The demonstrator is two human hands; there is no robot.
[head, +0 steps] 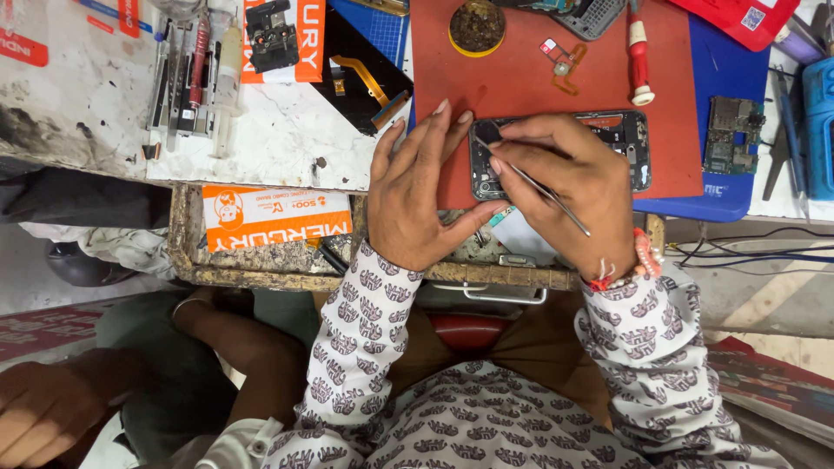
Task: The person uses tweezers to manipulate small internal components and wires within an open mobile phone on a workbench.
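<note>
Right hand [569, 187] gripping tweezers [532, 184], phone frame [608, 143] at mat edge [686, 187]

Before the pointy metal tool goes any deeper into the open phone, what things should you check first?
1. Left hand steadies the opened phone at its left end: ok.
2. Right hand has a firm grip on the tweezers: ok.
3. Tweezer tips sit at the phone's upper left corner: ok.
4. Phone lies flat on the red mat: ok.
5. What the tips touch, hidden by fingers: cannot tell.
6. Red-handled screwdriver lies apart from the hands: ok.
</note>
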